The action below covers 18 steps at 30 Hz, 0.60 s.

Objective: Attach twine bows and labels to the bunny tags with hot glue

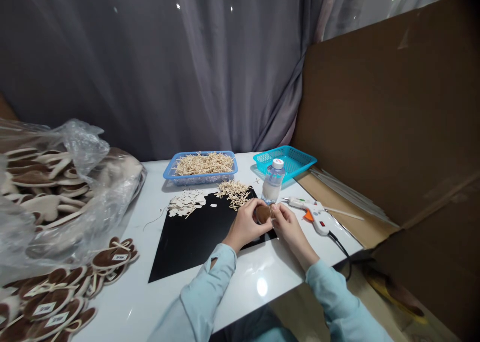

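Observation:
My left hand (249, 221) curls round a small brown fabric piece (263, 214) with a pale edge, above the right side of a black mat (187, 252). At the right edge of this piece, the fingertips of my right hand (287, 225) are pinched together. A thin pale strand shows near those fingertips, its detail too small to make out. Just behind both hands stands a bottle (273, 182) with a white cap. Small beige cord bows (236, 193) and a heap of white paper labels (186, 202) lie on the mat's far edge.
A blue basket (168, 174) full of cord bows and a turquoise basket (300, 158) stand at the back. Right of my hands lies a white glue gun (318, 219) with its cable. Finished-looking brown pieces (56, 302) and a plastic bag (80, 147) occupy the left.

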Motion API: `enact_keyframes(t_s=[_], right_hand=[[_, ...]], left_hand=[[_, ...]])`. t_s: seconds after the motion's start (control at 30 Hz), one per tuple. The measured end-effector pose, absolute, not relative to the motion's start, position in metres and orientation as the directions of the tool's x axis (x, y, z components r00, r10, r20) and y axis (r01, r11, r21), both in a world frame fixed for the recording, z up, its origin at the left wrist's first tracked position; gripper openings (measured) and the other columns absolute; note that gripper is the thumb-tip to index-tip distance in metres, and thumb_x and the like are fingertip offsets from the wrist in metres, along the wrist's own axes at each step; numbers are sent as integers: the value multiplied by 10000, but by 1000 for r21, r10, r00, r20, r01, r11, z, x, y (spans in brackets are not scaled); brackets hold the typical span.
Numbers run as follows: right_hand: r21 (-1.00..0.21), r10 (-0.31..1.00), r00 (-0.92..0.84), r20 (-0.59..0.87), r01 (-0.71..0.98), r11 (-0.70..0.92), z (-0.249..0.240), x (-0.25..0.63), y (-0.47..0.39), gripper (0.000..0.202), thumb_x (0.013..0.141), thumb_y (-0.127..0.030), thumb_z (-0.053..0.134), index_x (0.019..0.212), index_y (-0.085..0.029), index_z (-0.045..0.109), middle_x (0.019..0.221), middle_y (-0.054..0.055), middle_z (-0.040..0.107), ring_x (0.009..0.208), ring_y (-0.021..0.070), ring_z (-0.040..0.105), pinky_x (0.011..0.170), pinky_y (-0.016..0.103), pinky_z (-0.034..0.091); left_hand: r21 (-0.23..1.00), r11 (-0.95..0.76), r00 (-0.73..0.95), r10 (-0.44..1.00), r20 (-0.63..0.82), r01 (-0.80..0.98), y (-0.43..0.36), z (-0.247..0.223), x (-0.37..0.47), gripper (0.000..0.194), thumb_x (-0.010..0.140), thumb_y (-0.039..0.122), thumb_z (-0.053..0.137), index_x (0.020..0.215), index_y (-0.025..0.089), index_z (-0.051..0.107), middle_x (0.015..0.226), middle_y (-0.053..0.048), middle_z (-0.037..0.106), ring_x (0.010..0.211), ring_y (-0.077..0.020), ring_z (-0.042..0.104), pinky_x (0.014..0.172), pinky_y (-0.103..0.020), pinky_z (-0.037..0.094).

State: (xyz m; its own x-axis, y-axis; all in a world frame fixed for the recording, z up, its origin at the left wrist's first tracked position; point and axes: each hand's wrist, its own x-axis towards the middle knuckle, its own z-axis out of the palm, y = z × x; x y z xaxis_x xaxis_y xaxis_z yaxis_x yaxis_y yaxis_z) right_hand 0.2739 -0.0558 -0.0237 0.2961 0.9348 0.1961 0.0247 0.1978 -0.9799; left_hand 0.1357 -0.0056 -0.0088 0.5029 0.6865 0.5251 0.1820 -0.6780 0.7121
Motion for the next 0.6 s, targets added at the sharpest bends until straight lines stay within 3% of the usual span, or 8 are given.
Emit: enact_keyframes(t_s=[0.1,0.33,0.6], right_hand=[[-981,936,301,185,0,194,-24,275,-56,450,774,-625,608,657,-217,459,592,-49,391,523,111,322,464,228,262],[-984,939,315,142,-62,169,-23,275,-56,461,730,-638,639,663,-219,461,600,-50,389,525,111,312,470,236,247],[-988,955,288,79,-108,114,-19,270,-57,465,706,-635,651,658,-218,450,573,-67,363,495,96,296,474,231,221]], left_hand=[[709,-680,503,686,525,186,-6,-9,137,187,746,213,628,929,201,591,859,-18,626,703,-153,574,599,-252,448],[689,-695,519,675,525,207,-8,-7,137,303,697,207,664,984,212,570,929,-35,616,835,-197,592,694,-287,470],[698,-679,482,702,525,228,-8,-8,137,226,701,181,632,921,208,590,840,-17,615,739,-177,582,654,-279,455]])
